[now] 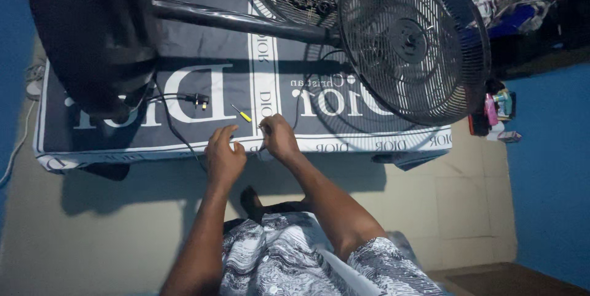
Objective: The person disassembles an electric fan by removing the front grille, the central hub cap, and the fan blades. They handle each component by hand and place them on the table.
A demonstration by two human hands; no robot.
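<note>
Both hands are working at the mattress edge point(344, 144): the right hand point(279, 137) is pinching the black cord point(174, 129), the left hand point(224, 156) bracing half-closed alongside, so keeping the wire taut is advisable.

fan grille point(413, 41): glossy dark metal wire | mat point(184, 130): matt cloth | floor point(430, 210): smooth tile

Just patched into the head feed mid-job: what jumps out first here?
The big round fan grille at upper right, lying on a dark printed cloth with its pole running left to a dark base. Below it, at the cloth's near edge, the left hand and right hand work close together on a thin black wire. A small yellow-handled screwdriver lies just beyond them.
</note>
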